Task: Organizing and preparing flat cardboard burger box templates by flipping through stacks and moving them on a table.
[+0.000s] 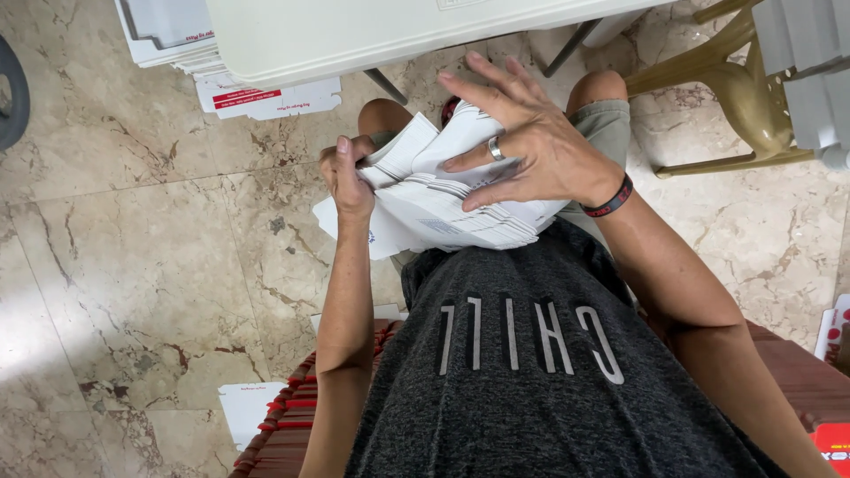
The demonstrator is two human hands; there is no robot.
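Observation:
A thick stack of flat white cardboard sheets (443, 217) rests on my lap, over my knees. My left hand (347, 177) grips the stack's left edge, thumb on top, with the upper sheets lifted and fanned. My right hand (522, 146) lies on top of the stack with its fingers spread, pressing the upper sheets down; it wears a ring and a dark wristband.
A white folding table (354, 35) stands just ahead of my knees. More flat white sheets (266, 97) lie on the marble floor under its left end. A tan plastic chair (753, 97) is at the right. Red-and-white sheets (274, 425) lie by my seat.

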